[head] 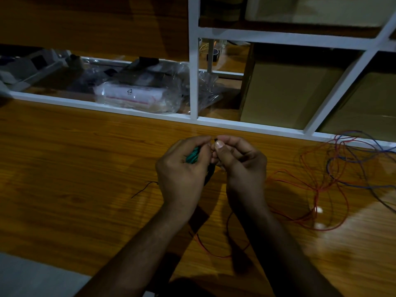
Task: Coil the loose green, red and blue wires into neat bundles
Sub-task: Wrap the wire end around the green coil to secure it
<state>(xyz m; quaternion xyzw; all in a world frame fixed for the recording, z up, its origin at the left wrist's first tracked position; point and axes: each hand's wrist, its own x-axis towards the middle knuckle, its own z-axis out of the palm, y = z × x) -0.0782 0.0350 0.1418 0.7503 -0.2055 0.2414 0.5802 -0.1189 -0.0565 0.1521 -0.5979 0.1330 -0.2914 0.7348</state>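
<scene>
Counter [75,151] near edge seen bottom left, grey floor below. Red wire [310,189] spread loose on counter right of forearms, loops running under right arm toward near edge. Left hand [182,166] curled round green wire [192,156] bundle, held above counter centre. Right hand [237,159] pinched at bundle's top, touching left fingertips. Bare wood left of hands, thin dark strand lying there. Blue wire [342,168] tangled with red at far right. White shelf frame [194,61] bounds counter's far edge; plastic bags [137,93] behind.
</scene>
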